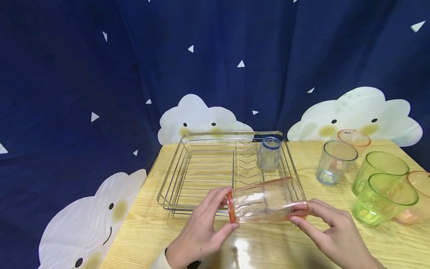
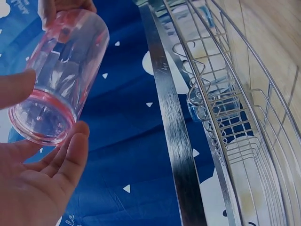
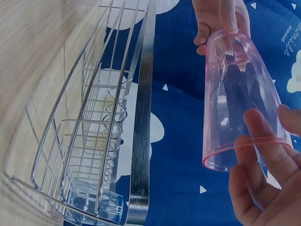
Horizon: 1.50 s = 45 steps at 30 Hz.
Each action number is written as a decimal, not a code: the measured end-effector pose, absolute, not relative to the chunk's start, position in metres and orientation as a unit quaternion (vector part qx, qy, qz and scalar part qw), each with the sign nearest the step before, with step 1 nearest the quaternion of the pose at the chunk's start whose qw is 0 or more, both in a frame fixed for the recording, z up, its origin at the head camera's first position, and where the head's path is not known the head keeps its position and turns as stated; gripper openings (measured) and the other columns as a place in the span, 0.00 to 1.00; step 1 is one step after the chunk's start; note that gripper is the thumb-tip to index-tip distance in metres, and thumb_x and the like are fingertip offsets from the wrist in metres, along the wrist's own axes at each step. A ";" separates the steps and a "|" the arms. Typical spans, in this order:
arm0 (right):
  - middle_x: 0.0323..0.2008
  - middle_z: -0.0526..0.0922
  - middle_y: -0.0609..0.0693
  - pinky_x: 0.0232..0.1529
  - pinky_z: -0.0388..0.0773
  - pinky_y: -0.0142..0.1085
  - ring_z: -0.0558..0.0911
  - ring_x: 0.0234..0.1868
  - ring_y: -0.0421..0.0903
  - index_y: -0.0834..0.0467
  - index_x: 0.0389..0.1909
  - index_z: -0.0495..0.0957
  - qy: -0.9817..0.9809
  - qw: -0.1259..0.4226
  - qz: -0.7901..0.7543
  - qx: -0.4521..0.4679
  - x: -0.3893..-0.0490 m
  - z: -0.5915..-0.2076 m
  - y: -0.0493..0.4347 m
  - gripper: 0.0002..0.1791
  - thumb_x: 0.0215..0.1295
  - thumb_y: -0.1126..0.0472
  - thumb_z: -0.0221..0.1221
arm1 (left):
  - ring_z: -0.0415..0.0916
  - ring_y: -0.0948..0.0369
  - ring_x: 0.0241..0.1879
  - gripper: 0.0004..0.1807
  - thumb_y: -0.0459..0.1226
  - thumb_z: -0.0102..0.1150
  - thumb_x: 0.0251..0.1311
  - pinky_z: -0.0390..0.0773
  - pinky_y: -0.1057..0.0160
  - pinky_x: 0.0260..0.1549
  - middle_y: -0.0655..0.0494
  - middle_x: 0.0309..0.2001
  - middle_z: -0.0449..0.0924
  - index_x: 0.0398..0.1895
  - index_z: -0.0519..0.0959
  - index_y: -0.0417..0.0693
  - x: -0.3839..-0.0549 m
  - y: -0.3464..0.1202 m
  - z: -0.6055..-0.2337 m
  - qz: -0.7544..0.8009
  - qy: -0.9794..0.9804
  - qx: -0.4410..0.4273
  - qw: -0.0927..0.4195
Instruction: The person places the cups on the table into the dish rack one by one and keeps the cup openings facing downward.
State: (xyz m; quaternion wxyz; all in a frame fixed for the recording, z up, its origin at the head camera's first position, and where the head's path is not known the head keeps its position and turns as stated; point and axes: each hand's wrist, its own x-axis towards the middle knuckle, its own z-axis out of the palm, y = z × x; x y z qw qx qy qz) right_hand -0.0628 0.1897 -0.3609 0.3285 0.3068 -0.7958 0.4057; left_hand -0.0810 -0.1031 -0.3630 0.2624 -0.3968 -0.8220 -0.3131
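Observation:
A clear pink tumbler lies sideways in the air in front of the wire dish rack. My left hand grips its thick base, thumb on one side and fingers on the other. At the opposite end, my right hand pinches the rim between thumb and fingers, with fingertips inside the mouth. Through the tumbler's wall parts of the rack show. A small blue-tinted glass stands upside down in the rack's back right part.
To the right, on the wooden table, are a bluish glass, two green tumblers and two pinkish-orange ones, partly hidden behind the others. A dark blue curtain with cloud prints hangs behind and at the left.

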 end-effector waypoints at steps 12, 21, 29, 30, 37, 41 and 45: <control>0.33 0.88 0.37 0.50 0.74 0.14 0.82 0.42 0.21 0.48 0.37 0.85 -0.822 0.304 0.399 0.268 -0.060 -0.360 0.190 0.25 0.40 0.76 0.73 | 0.77 0.58 0.52 0.44 0.37 0.72 0.50 0.80 0.69 0.53 0.44 0.62 0.73 0.70 0.63 0.33 -0.084 -0.101 -0.358 -0.330 -0.791 -0.424 0.292; 0.34 0.89 0.39 0.49 0.71 0.12 0.81 0.44 0.19 0.48 0.37 0.86 -0.832 0.305 0.392 0.246 -0.062 -0.363 0.188 0.22 0.41 0.73 0.74 | 0.78 0.56 0.53 0.41 0.37 0.69 0.56 0.80 0.70 0.53 0.41 0.63 0.70 0.70 0.62 0.33 -0.084 -0.100 -0.357 -0.352 -0.778 -0.431 0.291; 0.36 0.89 0.40 0.45 0.72 0.12 0.82 0.43 0.23 0.40 0.38 0.85 -0.870 0.267 0.357 0.211 -0.060 -0.362 0.189 0.20 0.49 0.69 0.72 | 0.78 0.58 0.52 0.42 0.40 0.67 0.59 0.81 0.62 0.55 0.42 0.65 0.69 0.73 0.59 0.36 -0.085 -0.103 -0.358 -0.329 -0.799 -0.415 0.286; 0.36 0.89 0.39 0.44 0.72 0.12 0.83 0.43 0.24 0.40 0.38 0.85 -0.872 0.263 0.355 0.210 -0.060 -0.362 0.188 0.20 0.50 0.68 0.72 | 0.78 0.59 0.51 0.42 0.41 0.67 0.60 0.81 0.63 0.54 0.42 0.65 0.69 0.73 0.59 0.37 -0.084 -0.103 -0.358 -0.329 -0.800 -0.413 0.284; 0.34 0.88 0.35 0.43 0.73 0.13 0.83 0.41 0.25 0.42 0.36 0.85 -0.870 0.269 0.346 0.226 -0.061 -0.360 0.191 0.20 0.47 0.69 0.74 | 0.78 0.60 0.49 0.40 0.46 0.66 0.61 0.80 0.67 0.52 0.44 0.63 0.71 0.72 0.62 0.38 -0.084 -0.102 -0.357 -0.333 -0.800 -0.411 0.285; 0.34 0.88 0.35 0.43 0.73 0.13 0.83 0.40 0.24 0.45 0.37 0.86 -0.865 0.275 0.345 0.240 -0.061 -0.361 0.193 0.20 0.45 0.69 0.74 | 0.78 0.60 0.47 0.40 0.44 0.69 0.58 0.80 0.71 0.50 0.44 0.62 0.72 0.70 0.65 0.38 -0.083 -0.102 -0.354 -0.343 -0.791 -0.414 0.292; 0.36 0.89 0.37 0.42 0.74 0.14 0.83 0.41 0.25 0.44 0.40 0.86 -0.865 0.270 0.340 0.252 -0.062 -0.362 0.194 0.20 0.47 0.69 0.73 | 0.79 0.59 0.46 0.37 0.41 0.71 0.55 0.81 0.71 0.47 0.43 0.58 0.74 0.66 0.68 0.34 -0.084 -0.102 -0.348 -0.353 -0.772 -0.427 0.312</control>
